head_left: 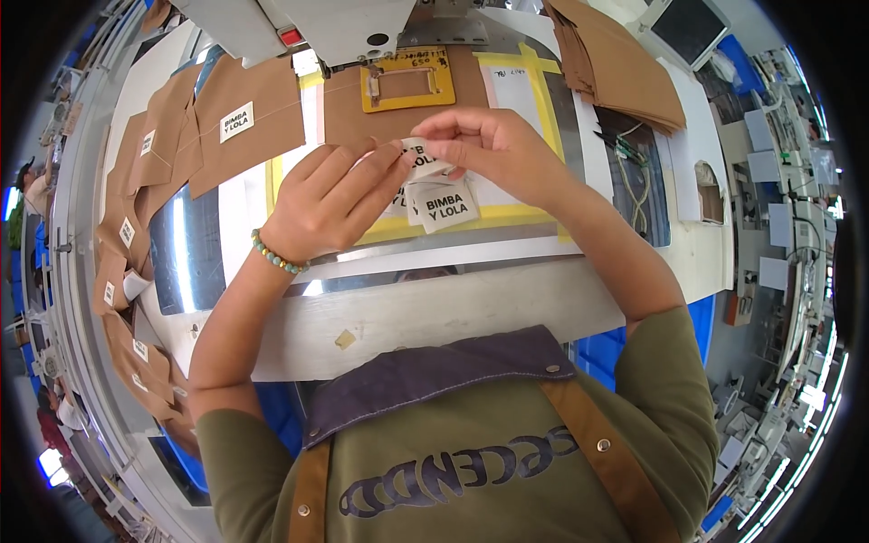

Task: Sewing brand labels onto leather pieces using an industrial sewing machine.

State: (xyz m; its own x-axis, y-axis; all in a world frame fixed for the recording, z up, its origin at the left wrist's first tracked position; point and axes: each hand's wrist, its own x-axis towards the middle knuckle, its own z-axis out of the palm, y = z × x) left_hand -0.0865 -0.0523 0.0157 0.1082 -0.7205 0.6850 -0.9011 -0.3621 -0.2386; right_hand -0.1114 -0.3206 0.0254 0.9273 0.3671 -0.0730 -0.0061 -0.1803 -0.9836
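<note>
Both hands meet over the work plate, just in front of the machine. My left hand [335,195], with a beaded bracelet at its wrist, has its thumb and fingers pinched on the left edge of a small white label [422,161] with dark print. On the label's other side, my right hand [507,152] grips it between thumb and fingers. Below them, several loose white labels [450,207] lie overlapped on the plate, partly hidden by the left hand. A yellow template frame [409,103] with a rectangular opening rests on a brown panel [339,107] beyond the hands.
A white sewing machine head [308,23] overhangs the far side. Brown panels with sewn-on labels [244,149] drape down the left, joined by thread. Stacked brown panels [615,68] lie far right, near scissors and cords [629,163]. A monitor [685,32] stands behind.
</note>
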